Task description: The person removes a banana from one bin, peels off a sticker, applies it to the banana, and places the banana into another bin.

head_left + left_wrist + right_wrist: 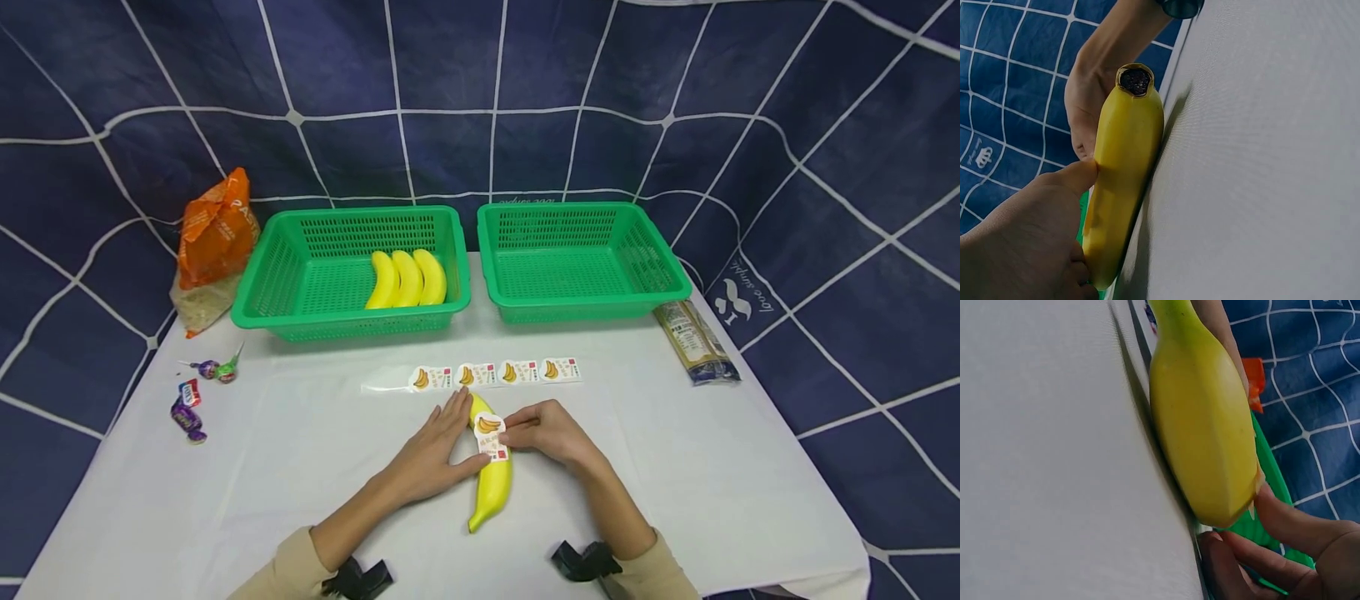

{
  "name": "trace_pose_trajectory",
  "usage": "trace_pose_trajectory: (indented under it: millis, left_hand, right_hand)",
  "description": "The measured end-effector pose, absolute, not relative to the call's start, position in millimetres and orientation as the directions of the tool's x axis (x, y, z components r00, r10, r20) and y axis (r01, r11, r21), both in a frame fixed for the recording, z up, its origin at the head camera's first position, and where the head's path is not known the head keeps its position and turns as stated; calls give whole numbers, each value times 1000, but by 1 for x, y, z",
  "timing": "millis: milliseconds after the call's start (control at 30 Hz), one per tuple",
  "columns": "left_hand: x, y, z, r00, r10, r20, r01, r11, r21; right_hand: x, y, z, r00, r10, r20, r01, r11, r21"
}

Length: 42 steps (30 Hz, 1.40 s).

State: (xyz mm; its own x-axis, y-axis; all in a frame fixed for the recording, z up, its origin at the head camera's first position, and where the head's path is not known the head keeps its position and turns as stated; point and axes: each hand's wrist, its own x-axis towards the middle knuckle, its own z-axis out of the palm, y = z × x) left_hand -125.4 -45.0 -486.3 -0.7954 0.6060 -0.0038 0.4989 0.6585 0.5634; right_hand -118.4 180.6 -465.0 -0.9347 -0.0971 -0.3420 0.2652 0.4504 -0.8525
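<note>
A yellow banana (pixel 492 492) lies on the white table in the head view, its stem end towards me. On it sits a white sticker (pixel 491 437) with a banana picture. My left hand (pixel 432 458) lies along the banana's left side, fingers straight near its far end, thumb touching the sticker's lower edge. From the right, my right hand (pixel 551 433) pinches the sticker's edge with thumb and index finger. In the right wrist view the banana (pixel 1204 425) hides most of the sticker. The banana (pixel 1125 162) shows its dark stem end in the left wrist view.
Beyond my hands lies a strip of similar stickers (pixel 495 375). Behind it stand a green basket (pixel 352 325) with three bananas (pixel 407 279) and another green basket (pixel 585 310). Wrapped candies (pixel 187 417) and an orange bag (pixel 217 237) are left; a packet (pixel 696 342) is right.
</note>
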Motion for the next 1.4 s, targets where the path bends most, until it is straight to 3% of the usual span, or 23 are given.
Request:
trace_pose_trajectory:
  millis: [267,567,1000,1400]
  left_hand:
    - [-127,-44,-488,-799,602,-10,499,672,548]
    - [-131,-44,-487,-805,593,-22,481,675,560]
    - [-138,-47,-485,-803,592,-59,444,662,604]
    - [-147,-45,-487,-827,561,38,437,599,671]
  right_hand:
    - [-119,186,-463,-909,-180,-377,274,423,-864]
    - [-124,184,-466,-914,-163,-373,309,319,-896]
    - [-123,177,-472,-918,-131,-374,328,278,-903]
    - [-122,177,-473,-921,-114,-371,336,247,-909]
